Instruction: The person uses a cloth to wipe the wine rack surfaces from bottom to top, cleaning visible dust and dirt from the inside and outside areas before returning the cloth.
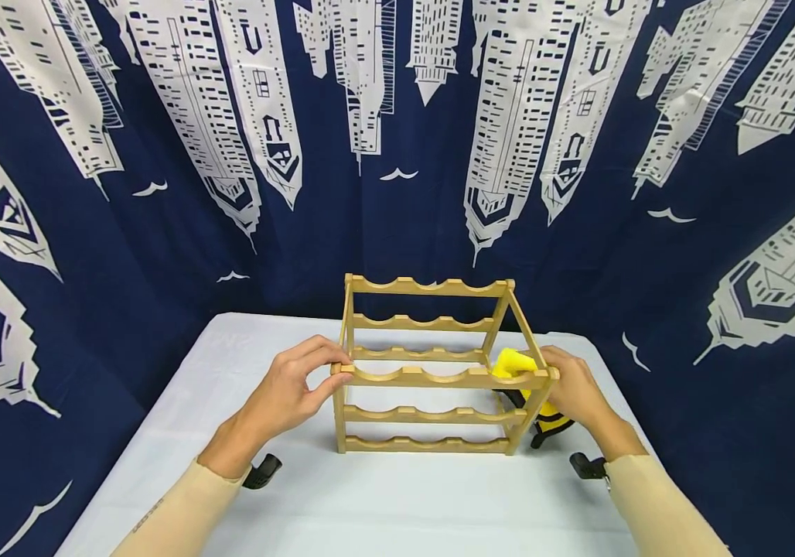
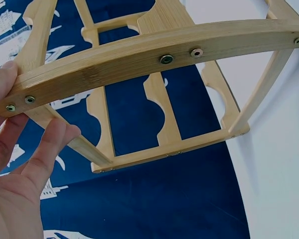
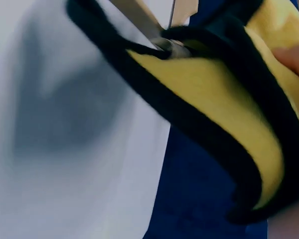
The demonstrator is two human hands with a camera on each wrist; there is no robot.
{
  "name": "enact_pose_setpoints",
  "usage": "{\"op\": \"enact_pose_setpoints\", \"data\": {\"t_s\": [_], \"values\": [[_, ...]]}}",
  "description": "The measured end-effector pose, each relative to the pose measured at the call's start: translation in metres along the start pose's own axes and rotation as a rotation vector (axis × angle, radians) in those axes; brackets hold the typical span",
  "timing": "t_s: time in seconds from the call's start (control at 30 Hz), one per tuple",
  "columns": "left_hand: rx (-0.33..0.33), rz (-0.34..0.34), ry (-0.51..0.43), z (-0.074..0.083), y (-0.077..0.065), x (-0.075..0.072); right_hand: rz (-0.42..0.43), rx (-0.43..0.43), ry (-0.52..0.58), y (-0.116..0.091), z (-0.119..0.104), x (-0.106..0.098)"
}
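Note:
A light wooden rack (image 1: 439,377) with scalloped rails stands on the table. My left hand (image 1: 293,383) grips its front top left corner, thumb in front and fingers behind. In the left wrist view, the fingers of that hand (image 2: 25,179) hold the end of a side bar (image 2: 114,62) with screw heads in it. At the rack's right side, my right hand (image 1: 574,384) holds a yellow cloth (image 1: 514,362) with black edging against the side frame. Part of the cloth shows inside the rack, part hangs outside. The right wrist view shows the cloth (image 3: 214,94) draped near a wooden bar (image 3: 137,17).
The rack stands on a white-covered table (image 1: 397,495). Behind and around it hangs a dark blue curtain (image 1: 383,232) with white building prints. Black camera mounts (image 1: 262,472) sit at both wrists.

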State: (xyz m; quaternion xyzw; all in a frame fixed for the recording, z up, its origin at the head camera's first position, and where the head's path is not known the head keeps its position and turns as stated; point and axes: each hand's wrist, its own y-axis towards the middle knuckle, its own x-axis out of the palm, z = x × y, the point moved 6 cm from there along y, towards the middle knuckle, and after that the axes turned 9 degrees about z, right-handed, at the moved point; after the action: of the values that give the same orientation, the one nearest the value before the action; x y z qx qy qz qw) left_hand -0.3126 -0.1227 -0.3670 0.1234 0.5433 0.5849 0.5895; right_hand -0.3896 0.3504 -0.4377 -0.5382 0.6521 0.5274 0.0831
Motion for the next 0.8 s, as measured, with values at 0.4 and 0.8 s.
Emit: {"op": "enact_pose_setpoints", "data": {"t_s": [0.4, 0.8], "values": [[0.033, -0.002, -0.033, -0.002, -0.002, -0.006, -0.347, -0.196, 0.208, 0.049, -0.044, 0.059], [0.022, -0.022, -0.06, -0.006, -0.004, -0.011, -0.593, -0.293, 0.124, 0.069, -0.053, 0.128]]}}
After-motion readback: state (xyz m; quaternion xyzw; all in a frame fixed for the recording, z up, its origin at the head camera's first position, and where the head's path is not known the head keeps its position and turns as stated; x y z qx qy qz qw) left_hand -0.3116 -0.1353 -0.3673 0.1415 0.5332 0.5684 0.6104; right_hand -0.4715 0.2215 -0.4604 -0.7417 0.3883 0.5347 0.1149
